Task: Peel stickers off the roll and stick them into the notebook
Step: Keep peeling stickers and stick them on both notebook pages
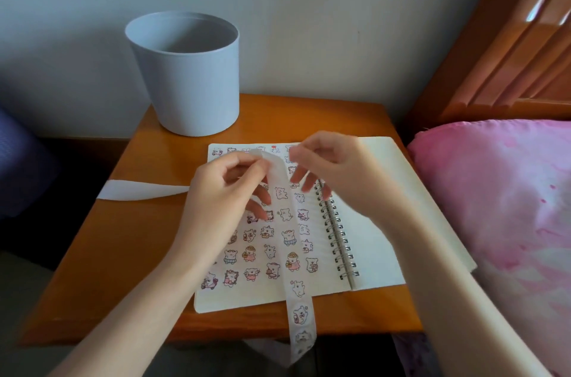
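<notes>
An open spiral notebook (370,237) lies on the wooden bedside table (129,237). Its left page is covered with several small cartoon animal stickers. A long white sticker strip (296,308) runs from my hands down over the page and hangs off the table's front edge, with stickers still on it. My left hand (222,194) pinches the top of the strip above the left page. Close to the strip's top, my right hand (333,172) hovers with fingers spread, and whether a sticker is on a fingertip is unclear.
A pale grey bucket (185,74) stands at the back left of the table. The peeled backing (139,191) of the strip trails off the left edge. A pink pillow (500,206) and a wooden headboard (500,46) are at the right.
</notes>
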Tool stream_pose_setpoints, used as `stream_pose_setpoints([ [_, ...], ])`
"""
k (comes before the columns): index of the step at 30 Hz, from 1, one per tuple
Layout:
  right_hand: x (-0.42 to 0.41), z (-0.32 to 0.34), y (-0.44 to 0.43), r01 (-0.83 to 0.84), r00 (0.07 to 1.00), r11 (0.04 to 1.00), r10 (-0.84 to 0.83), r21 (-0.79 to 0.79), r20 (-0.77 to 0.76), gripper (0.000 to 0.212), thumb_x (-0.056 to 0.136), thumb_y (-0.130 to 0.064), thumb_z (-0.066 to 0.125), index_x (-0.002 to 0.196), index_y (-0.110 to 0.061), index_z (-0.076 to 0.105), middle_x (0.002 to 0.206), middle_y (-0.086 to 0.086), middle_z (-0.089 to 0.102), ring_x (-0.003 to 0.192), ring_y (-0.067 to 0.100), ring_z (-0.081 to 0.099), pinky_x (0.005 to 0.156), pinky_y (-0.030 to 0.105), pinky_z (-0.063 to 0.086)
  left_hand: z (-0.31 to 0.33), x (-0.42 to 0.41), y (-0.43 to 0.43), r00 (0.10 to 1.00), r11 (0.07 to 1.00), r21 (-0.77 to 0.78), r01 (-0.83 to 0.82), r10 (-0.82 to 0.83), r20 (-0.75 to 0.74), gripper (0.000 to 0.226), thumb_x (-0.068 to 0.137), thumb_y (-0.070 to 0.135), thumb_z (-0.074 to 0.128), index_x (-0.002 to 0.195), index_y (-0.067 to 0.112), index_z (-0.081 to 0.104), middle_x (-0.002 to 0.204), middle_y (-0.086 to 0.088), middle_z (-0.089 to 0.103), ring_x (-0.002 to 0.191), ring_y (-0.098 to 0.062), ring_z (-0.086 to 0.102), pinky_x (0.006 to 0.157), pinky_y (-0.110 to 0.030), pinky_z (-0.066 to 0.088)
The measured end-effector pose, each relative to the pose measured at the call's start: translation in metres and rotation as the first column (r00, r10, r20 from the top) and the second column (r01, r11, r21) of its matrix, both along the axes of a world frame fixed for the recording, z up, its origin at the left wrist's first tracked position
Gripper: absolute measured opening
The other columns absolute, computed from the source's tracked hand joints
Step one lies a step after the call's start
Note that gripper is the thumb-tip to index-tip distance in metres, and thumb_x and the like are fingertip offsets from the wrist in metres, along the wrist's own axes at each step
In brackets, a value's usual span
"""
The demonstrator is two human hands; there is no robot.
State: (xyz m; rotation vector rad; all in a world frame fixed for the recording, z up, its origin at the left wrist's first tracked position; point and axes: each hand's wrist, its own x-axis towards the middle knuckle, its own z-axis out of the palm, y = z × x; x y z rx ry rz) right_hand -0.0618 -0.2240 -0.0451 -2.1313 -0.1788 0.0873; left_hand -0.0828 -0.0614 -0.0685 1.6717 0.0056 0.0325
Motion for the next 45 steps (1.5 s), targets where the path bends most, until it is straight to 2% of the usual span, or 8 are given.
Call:
stream_pose_setpoints([
  [4,-0.012,0.008,0.01,-0.026,0.992,0.999,0.03,0.039,-0.12,0.021,0.082,-0.031,0.07,0.095,-0.019,0.059,0.077,-0.005,0.073,0.059,0.004,0.066,0.049,0.021,0.05,0.004,-0.002,0.003,0.998,0.999,0.017,-0.039,0.038,0.043,0.013,0.091,0.017,0.058,0.091,0.012,0.069,0.066,-0.001,0.069,0.053,-0.011,0.064,0.046,-0.019,0.05],
  [7,-0.012,0.012,0.007,-0.002,0.984,0.998,0.014,0.067,-0.178,0.03,0.078,-0.027,0.074,0.102,-0.02,0.057,0.079,-0.004,0.074,0.062,0.006,0.067,0.052,0.023,0.051,0.006,-0.002,0.005,0.997,0.999,0.013,-0.052,0.051,0.052,0.014,0.091,0.018,0.058,0.095,0.009,0.069,0.074,-0.007,0.069,0.055,-0.01,0.065,0.045,-0.012,0.047],
  [11,-0.013,0.015,0.008,-0.063,0.972,0.986,0.096,0.153,-0.215,0.022,0.079,-0.016,0.074,0.095,-0.014,0.06,0.08,0.003,0.075,0.061,0.009,0.065,0.051,0.024,0.049,0.007,-0.001,0.005,0.996,0.998,0.026,-0.063,0.061,0.059,0.015,0.091,0.02,0.058,0.096,0.011,0.069,0.076,-0.004,0.07,0.059,-0.012,0.067,0.046,-0.012,0.047],
  [16,-0.011,0.011,0.008,-0.028,0.989,0.99,0.048,0.141,-0.138,0.014,0.078,-0.012,0.075,0.088,-0.012,0.065,0.076,0.003,0.074,0.055,0.005,0.061,0.045,0.018,0.043,0.008,0.0,0.002,0.999,0.996,-0.081,-0.044,0.044,-0.001,0.019,0.092,0.024,0.055,0.087,0.015,0.071,0.072,0.0,0.071,0.063,-0.012,0.067,0.054,-0.023,0.055],
  [23,-0.008,0.008,0.005,-0.001,0.998,0.993,0.01,0.121,-0.068,0.01,0.078,-0.016,0.075,0.086,-0.016,0.07,0.075,0.001,0.074,0.059,0.004,0.064,0.047,0.02,0.044,0.007,-0.003,0.001,0.998,0.996,-0.069,0.053,-0.055,-0.037,0.008,0.086,0.016,0.064,0.09,0.019,0.071,0.08,0.004,0.075,0.075,-0.009,0.072,0.061,-0.01,0.051],
  [36,-0.007,0.007,0.005,-0.006,1.0,0.992,0.006,0.128,-0.005,0.007,0.077,-0.011,0.075,0.081,-0.011,0.069,0.071,0.001,0.071,0.053,0.003,0.061,0.045,0.005,0.038,0.004,-0.001,0.0,0.997,0.996,-0.06,0.072,-0.073,-0.016,0.011,0.083,0.016,0.066,0.093,0.016,0.071,0.082,0.002,0.075,0.077,-0.012,0.072,0.065,-0.014,0.055],
  [42,-0.007,0.006,0.005,-0.002,0.999,1.0,0.003,-0.002,0.041,0.006,0.077,-0.021,0.075,0.078,-0.021,0.069,0.077,-0.01,0.069,0.07,0.006,0.062,0.056,0.012,0.046,0.0,0.001,0.001,0.991,0.989,-0.134,0.069,-0.083,-0.104,0.015,0.087,0.016,0.061,0.096,0.009,0.07,0.082,-0.004,0.075,0.077,-0.015,0.072,0.064,-0.018,0.056],
  [45,-0.007,0.007,0.004,-0.004,0.996,0.995,0.013,-0.098,0.09,0.01,0.077,-0.031,0.074,0.074,-0.033,0.065,0.086,-0.018,0.06,0.081,0.003,0.057,0.063,0.015,0.043,-0.001,0.003,0.002,0.981,0.976,-0.208,0.067,-0.103,-0.167,0.014,0.087,0.016,0.06,0.093,0.008,0.07,0.081,-0.005,0.075,0.077,-0.016,0.072,0.064,-0.021,0.057],
])
